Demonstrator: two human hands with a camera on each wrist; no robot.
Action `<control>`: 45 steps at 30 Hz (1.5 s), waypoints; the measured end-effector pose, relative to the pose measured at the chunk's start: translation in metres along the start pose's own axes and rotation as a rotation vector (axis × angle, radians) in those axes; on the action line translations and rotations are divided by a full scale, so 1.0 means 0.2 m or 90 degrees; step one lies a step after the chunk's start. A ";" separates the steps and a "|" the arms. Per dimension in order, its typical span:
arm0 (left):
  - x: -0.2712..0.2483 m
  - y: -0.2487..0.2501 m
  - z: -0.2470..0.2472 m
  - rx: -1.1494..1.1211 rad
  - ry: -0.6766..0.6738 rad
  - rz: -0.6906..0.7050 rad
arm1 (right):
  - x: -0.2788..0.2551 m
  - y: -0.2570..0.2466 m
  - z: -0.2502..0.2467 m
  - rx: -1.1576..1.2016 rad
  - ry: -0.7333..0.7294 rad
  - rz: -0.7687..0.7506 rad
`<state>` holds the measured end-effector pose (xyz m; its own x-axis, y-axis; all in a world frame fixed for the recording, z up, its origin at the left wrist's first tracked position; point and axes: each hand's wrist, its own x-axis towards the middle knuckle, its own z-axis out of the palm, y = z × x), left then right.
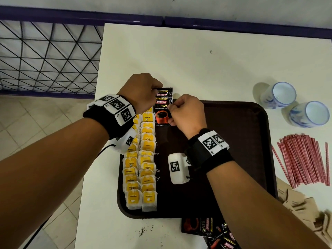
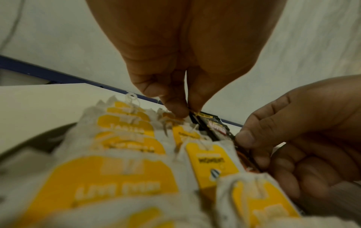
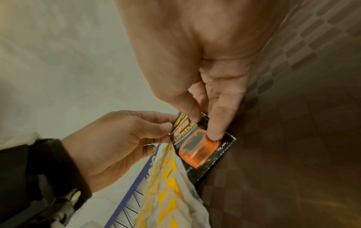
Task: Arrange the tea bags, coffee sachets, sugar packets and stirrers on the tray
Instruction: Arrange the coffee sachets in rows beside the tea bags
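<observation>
Spreading across most of the scene is a white table (image 1: 197,60), and on it, toward six o'clock, sits a dark brown tray (image 1: 233,132). Two long overlapping rows of yellow-tagged tea bags (image 1: 142,164) run down the tray's nine o'clock side. Off the tray at three o'clock lies a loose bundle of red stirrers (image 1: 303,159), with brown sugar packets (image 1: 305,205) heaped just below them near four o'clock. Two blue-and-white cups (image 1: 294,106) lie on their sides at about two o'clock. Spare coffee sachets (image 1: 212,232) are piled at the tray's six o'clock edge, under the right forearm.

At the tray's twelve o'clock corner, just beside the top of the tea bag rows, both hands hold a small stack of black coffee sachets (image 1: 163,106). The left hand (image 1: 142,90) pinches the stack's far left corner between thumb and fingertip, other fingers curled. The right hand (image 1: 186,114) clamps the stack's right edge, thumb on the printed face and fingers alongside it.
</observation>
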<state>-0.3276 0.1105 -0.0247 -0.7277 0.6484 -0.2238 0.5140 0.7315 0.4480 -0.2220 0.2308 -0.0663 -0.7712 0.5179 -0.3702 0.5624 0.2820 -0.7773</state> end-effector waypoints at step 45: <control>-1.44 0.44 0.91 0.020 0.042 0.244 | -1.37 0.72 -0.67 -0.381 -0.284 -0.020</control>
<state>0.0102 0.0265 -0.0775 -0.5075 0.8616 0.0106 0.7671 0.4462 0.4609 0.1104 0.2381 -0.0087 -0.7658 0.1618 -0.6223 0.5063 0.7484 -0.4285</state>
